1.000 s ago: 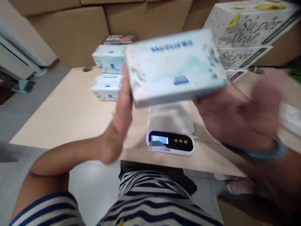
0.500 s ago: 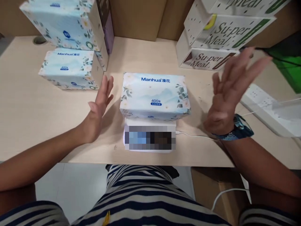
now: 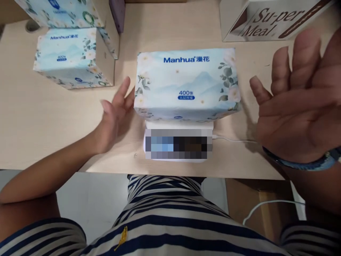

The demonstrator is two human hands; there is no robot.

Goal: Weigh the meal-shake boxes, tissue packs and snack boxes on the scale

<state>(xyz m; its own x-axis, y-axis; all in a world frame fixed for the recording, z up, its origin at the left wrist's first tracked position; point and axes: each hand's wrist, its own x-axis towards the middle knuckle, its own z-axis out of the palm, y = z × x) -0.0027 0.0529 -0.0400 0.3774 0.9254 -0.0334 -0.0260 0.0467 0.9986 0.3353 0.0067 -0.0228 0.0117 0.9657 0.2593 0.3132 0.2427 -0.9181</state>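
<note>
A pale blue Manhua tissue pack point(image 3: 186, 81) with printed flowers rests on a white device point(image 3: 179, 125) whose front is pixelated. My left hand point(image 3: 113, 117) is just left of the pack, fingers stretched out, with nothing in it; whether its fingertips touch the pack's side I cannot tell. On the right, my right hand point(image 3: 298, 96) is raised close to the camera, palm showing and fingers spread, apart from the pack. A patterned band circles its wrist.
More tissue packs point(image 3: 69, 57) are stacked at the back left. A white Su-per Meal box point(image 3: 261, 21) stands at the back right. From the device a white cable point(image 3: 231, 140) runs right along the table point(image 3: 80, 117). A cardboard box point(image 3: 242, 202) sits below the table edge.
The view has tilted down and closer, so the tissue pack looks larger. My right hand has come up nearer the camera and turned its palm into view. My left hand stays beside the pack.
</note>
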